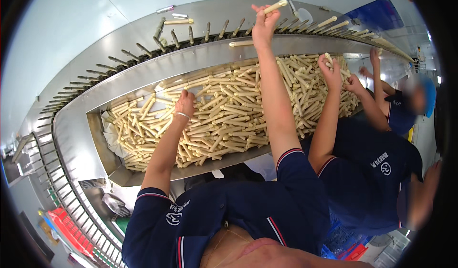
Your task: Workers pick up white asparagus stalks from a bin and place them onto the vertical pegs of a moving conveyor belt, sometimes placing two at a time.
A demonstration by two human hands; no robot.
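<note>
Above the row of metal pegs [208,31], my right hand [265,27] is raised and grips a slim cream-coloured tube [278,5], whose rounded end sticks out to the right. My left hand [185,104], with a band at the wrist, reaches down into the left half of a long metal trough [95,134]. Its fingers are curled in against the loose cream-coloured tubes [224,117], and whatever they hold is hidden. A single tube [241,43] lies on the metal ledge just left of my right forearm.
The pegs follow a curved track [59,172] around the trough's left end. Several pegs to the right carry tubes [327,21]. A co-worker's hand [330,70] holds a tube close on my right; another person stands beyond. A blue bin [377,14] is at the back right.
</note>
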